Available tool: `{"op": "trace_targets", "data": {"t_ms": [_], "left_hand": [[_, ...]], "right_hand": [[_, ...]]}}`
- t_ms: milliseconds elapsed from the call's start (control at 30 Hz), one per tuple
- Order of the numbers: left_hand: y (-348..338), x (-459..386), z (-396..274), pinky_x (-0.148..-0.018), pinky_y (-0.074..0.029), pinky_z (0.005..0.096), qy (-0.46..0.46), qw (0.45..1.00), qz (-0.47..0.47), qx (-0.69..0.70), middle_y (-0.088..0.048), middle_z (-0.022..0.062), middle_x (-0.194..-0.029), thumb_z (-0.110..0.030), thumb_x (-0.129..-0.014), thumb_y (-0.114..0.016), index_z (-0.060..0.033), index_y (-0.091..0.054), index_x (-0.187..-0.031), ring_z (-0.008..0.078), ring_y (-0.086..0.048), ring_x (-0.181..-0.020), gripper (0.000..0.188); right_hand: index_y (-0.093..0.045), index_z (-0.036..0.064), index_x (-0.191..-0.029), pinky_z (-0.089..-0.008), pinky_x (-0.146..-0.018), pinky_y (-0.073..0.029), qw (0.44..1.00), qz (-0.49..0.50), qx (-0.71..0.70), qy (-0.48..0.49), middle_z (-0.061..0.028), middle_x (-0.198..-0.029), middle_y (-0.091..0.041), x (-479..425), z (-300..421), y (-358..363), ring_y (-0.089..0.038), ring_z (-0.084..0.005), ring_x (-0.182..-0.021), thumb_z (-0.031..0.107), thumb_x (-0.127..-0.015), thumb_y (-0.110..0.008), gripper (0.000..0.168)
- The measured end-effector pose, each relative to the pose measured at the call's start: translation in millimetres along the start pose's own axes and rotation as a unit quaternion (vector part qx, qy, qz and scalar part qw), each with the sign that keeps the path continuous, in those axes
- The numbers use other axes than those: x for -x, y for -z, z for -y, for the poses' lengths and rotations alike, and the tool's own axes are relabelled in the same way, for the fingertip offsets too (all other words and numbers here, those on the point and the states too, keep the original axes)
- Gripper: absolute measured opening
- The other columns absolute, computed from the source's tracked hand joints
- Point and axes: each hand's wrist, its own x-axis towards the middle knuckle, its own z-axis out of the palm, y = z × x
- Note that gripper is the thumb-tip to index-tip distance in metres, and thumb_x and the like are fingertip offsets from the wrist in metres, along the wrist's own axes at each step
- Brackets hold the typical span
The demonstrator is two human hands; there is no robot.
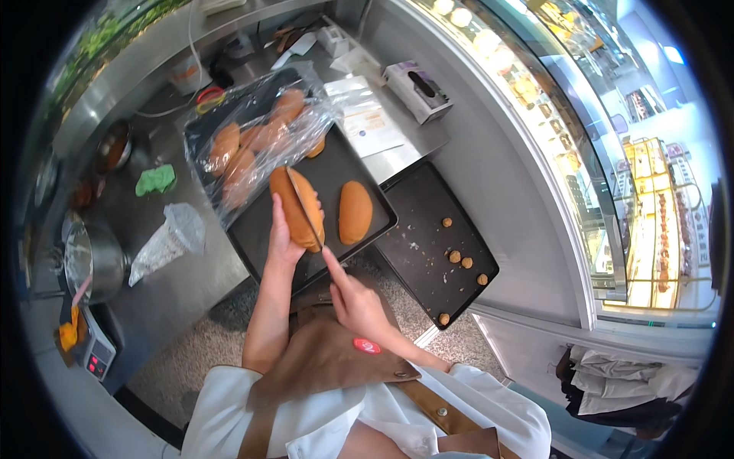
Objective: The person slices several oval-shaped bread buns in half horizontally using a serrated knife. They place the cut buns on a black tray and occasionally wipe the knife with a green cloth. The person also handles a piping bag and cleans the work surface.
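Note:
An oblong golden-brown bread roll (pixel 285 198) rests in my left hand (pixel 284 238), its thumb on the near-left side and fingertips showing on the right. My right hand (pixel 358 307) grips a long narrow knife (pixel 303 202), index finger stretched along it. The blade lies lengthwise over the roll's top; how deep it sits I cannot tell. Below the roll is a dark baking tray (pixel 321 175). A second roll (pixel 355 212) lies on that tray to the right, and several more rolls (pixel 238 166) lie under a clear plastic sheet (pixel 261 137) at its far side.
A lower dark tray (pixel 421 212) at right holds several small brown balls (pixel 455 256) and crumbs. Leftward are a filled piping bag (pixel 166 244), green cloth (pixel 155 180), metal mixing bowl (pixel 97 264) and digital scale (pixel 98 350). A tissue-style box (pixel 417 92) stands by the grey partition (pixel 510 206).

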Motion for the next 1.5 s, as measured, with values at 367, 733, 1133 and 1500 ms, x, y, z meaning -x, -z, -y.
{"op": "trace_targets", "data": {"t_ms": [367,733,1133,1500], "left_hand": [[-13,-2,1,-0.087,-0.055,0.0384,0.034,0.999,0.022,-0.023,-0.063,0.0116,-0.113,-0.061,-0.100,-0.037,-0.0032,-0.052,-0.129,0.0228,-0.064,-0.097,0.066],[-16,-10,7,-0.085,-0.055,0.0393,0.032,0.999,0.024,-0.025,-0.063,0.0105,-0.113,-0.060,-0.100,-0.039,-0.0032,-0.053,-0.128,0.0229,-0.063,-0.096,0.065],[-19,-14,16,-0.086,-0.055,0.0400,0.062,0.996,0.014,-0.057,-0.063,0.0108,-0.112,-0.063,-0.099,-0.040,-0.0031,-0.053,-0.128,0.0241,-0.064,-0.095,0.068],[-39,-9,19,-0.091,-0.054,0.0397,0.088,0.991,-0.002,-0.103,-0.065,0.0113,-0.117,-0.062,-0.098,-0.041,-0.0075,-0.054,-0.132,0.0243,-0.065,-0.103,0.065]], "right_hand": [[-0.025,0.017,-0.155,-0.0513,-0.065,-0.051,1.000,-0.028,-0.007,-0.001,-0.0234,-0.083,-0.063,-10,-3,1,-0.063,-0.0436,-0.071,0.006,-0.092,-0.053,0.070],[-0.026,0.017,-0.155,-0.0509,-0.065,-0.051,0.998,-0.047,-0.035,0.003,-0.0247,-0.084,-0.064,-27,-10,2,-0.064,-0.0422,-0.073,0.007,-0.092,-0.053,0.070],[-0.025,0.019,-0.155,-0.0506,-0.068,-0.052,0.997,-0.061,-0.050,-0.007,-0.0255,-0.086,-0.065,-34,-19,10,-0.065,-0.0433,-0.077,0.007,-0.092,-0.053,0.070],[-0.029,0.012,-0.153,-0.0502,-0.082,-0.051,0.993,-0.047,-0.100,-0.033,-0.0323,-0.108,-0.063,-44,-10,27,-0.063,-0.0475,-0.098,0.002,-0.093,-0.051,0.065]]}}
